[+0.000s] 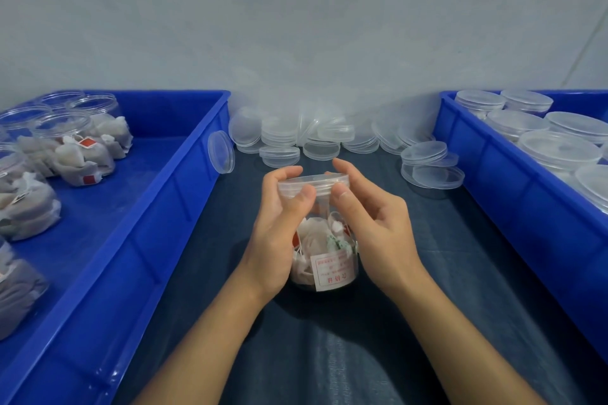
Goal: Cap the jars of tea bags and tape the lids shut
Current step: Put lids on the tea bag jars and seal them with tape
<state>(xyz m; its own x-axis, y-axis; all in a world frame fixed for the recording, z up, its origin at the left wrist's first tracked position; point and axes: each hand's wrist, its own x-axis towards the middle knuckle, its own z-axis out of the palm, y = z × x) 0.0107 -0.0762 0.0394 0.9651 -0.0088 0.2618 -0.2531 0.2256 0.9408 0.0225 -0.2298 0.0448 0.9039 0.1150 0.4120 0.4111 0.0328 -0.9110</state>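
A dark blue-grey cloth covers the counter (378, 322), which runs back to a plain pale grey wall (296, 10). At the middle of the counter stands a clear jar (324, 260) of tea bags with a white label printed in red on its side. Both hands meet at its top: the left hand (279, 223) and the right hand (375, 217) have their fingers curled round the clear lid (312, 182), thumbs pressed on its near rim, holding it on the jar's mouth. A heap of loose clear lids (312, 138) lies along the foot of the wall behind the jar. A blue bin (158, 223) on the left holds uncapped jars (75, 141) of tea bags; another blue bin (513, 181) on the right holds capped jars (559, 145).
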